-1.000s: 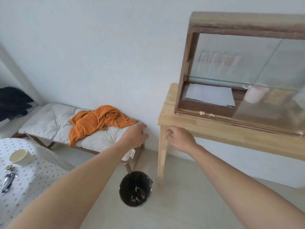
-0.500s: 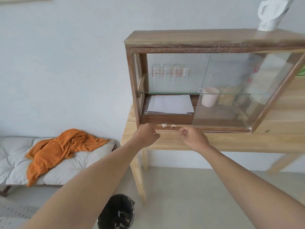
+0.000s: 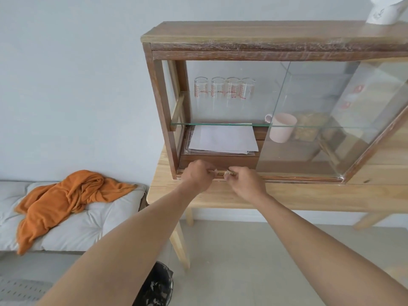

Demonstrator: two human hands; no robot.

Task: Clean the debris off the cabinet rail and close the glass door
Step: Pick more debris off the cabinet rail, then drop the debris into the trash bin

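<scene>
A brown wooden cabinet (image 3: 254,34) stands on a light wooden table (image 3: 309,195). Its sliding glass door (image 3: 313,120) sits over the right half, so the left half is open. Both hands are at the left end of the bottom rail (image 3: 298,178). My right hand (image 3: 246,183) pinches a small pale bit of debris (image 3: 226,172) on the rail. My left hand (image 3: 197,176) has its fingers closed on another pale bit right beside it, mostly hidden by the fingertips.
Inside the cabinet are several measuring glasses (image 3: 224,88), a pink mug (image 3: 282,128) and white papers (image 3: 223,139). A white kettle (image 3: 384,9) stands on top. A black bin (image 3: 155,288) sits on the floor below my left arm. An orange cloth (image 3: 66,197) lies on a cushioned bench (image 3: 84,228).
The view has risen from the bin and bench to the cabinet. Both hands moved up from the table edge onto the rail and closed on the two bits of debris.
</scene>
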